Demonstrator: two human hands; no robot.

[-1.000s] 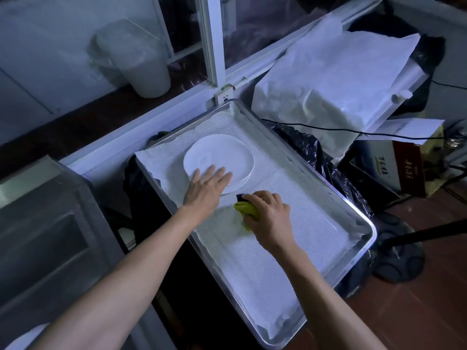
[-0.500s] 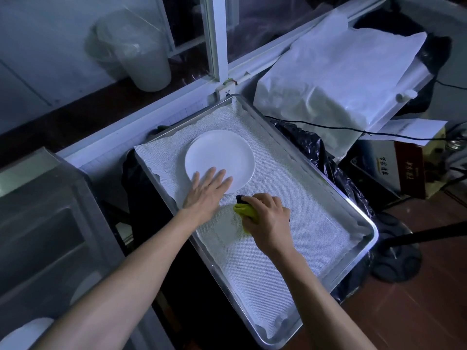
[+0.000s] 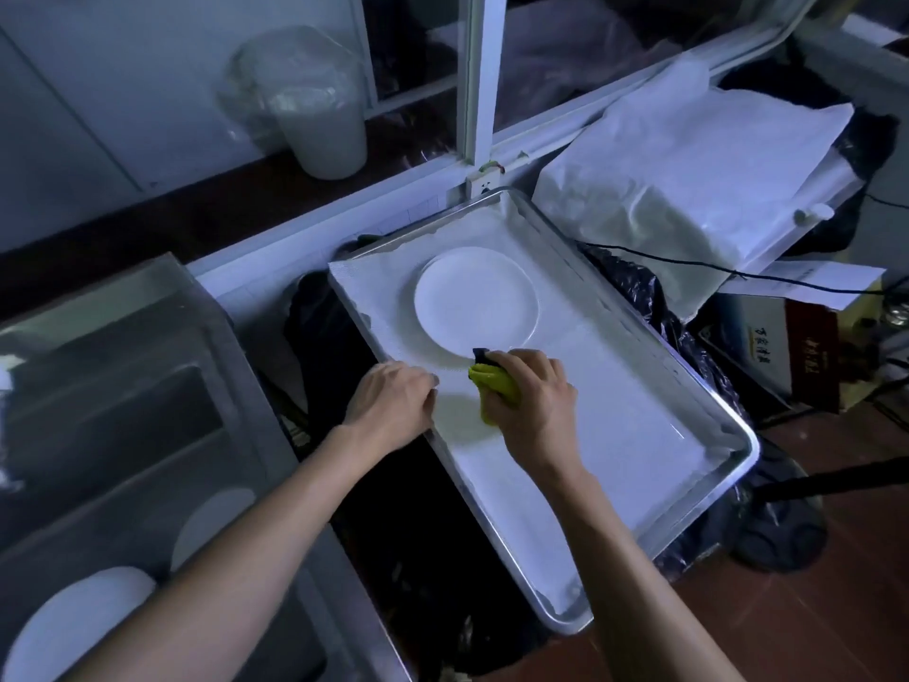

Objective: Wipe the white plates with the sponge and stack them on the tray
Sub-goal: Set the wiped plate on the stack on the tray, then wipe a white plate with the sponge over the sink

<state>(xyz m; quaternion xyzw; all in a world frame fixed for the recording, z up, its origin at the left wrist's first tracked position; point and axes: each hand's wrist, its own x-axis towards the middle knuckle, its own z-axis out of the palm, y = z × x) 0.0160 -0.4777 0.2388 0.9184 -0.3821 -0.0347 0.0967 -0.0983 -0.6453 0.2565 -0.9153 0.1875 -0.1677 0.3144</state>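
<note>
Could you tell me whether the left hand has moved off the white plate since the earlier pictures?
Yes. The left hand has pulled back toward the person, off the plate, and now sits at the tray's near-left rim.

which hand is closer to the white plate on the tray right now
Right. The right hand, gripping the sponge, sits right at the white plate's near edge. The left hand is back at the tray's left rim, clear of it.

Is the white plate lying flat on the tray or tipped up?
Flat: the white plate shows its full round face on the tray liner.
</note>
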